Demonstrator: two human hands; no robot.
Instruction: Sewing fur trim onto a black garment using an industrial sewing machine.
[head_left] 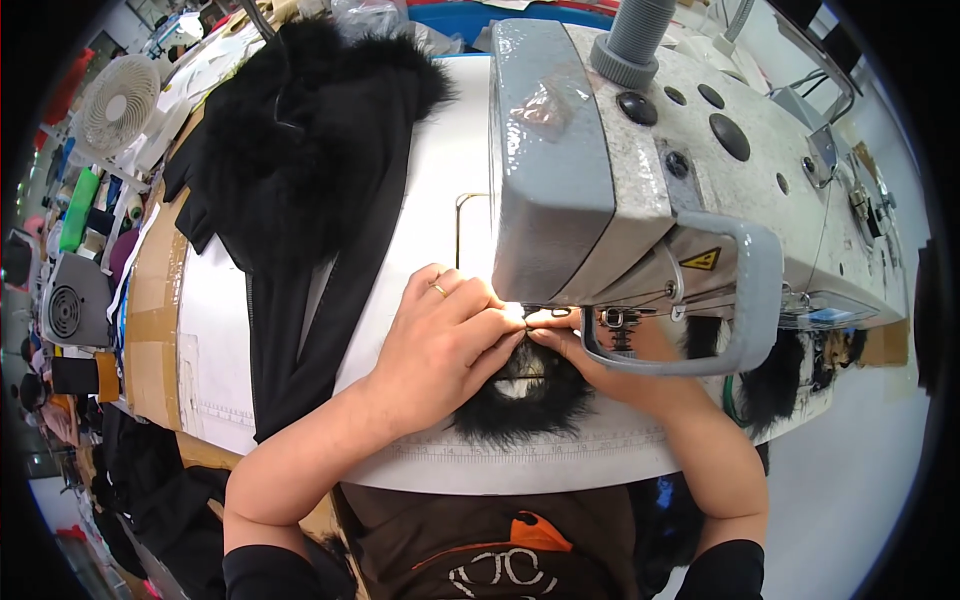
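Observation:
A loop of black fur trim [535, 415] lies on the white sewing table in front of the machine's needle area. My left hand [450, 335] pinches its upper edge between thumb and fingers, a ring on one finger. From the other side my right hand [610, 365] meets it, fingertips closed on the same edge. Part of the right hand is hidden behind the sewing machine's grey guard [755, 300]. The two hands' fingertips almost touch, right beside the sewing machine head [555, 170]. The exact bit of edge between them is too small to make out.
A black garment with fur [330, 170] is spread on the table's left side. Brown cardboard [155, 310] borders the table there, with a white fan [118, 105] beyond. A ruler strip [480, 452] runs along the near edge. More black fur [775, 380] hangs at right.

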